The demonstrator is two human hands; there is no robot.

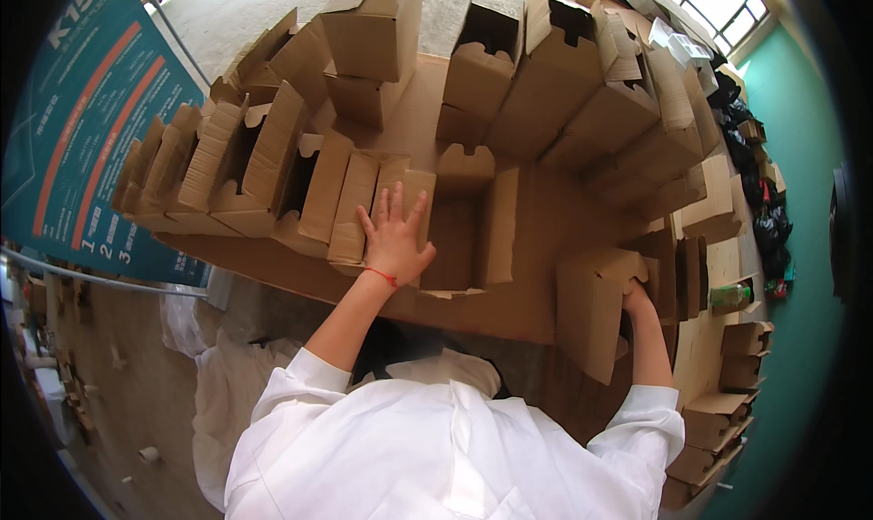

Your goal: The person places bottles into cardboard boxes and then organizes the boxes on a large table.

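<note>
My left hand (396, 249) lies flat with its fingers spread on the closed flaps of a brown cardboard box (347, 209) at the near edge of the table. Just right of it stands an open cardboard box (503, 224), its flaps up and its inside dark. At the table's right front corner my right hand (638, 298) is closed on a tilted cardboard box (589, 303) whose flaps stand open. This box juts past the table edge. Its flap hides most of my right fingers.
Open cardboard boxes line the left and far right of the cardboard-covered table (546, 274). A blue-green banner (91, 129) stands at the left. More boxes (718, 420) sit on the right near a green bottle (730, 294). Black bags (771, 229) lie along the green wall (809, 156).
</note>
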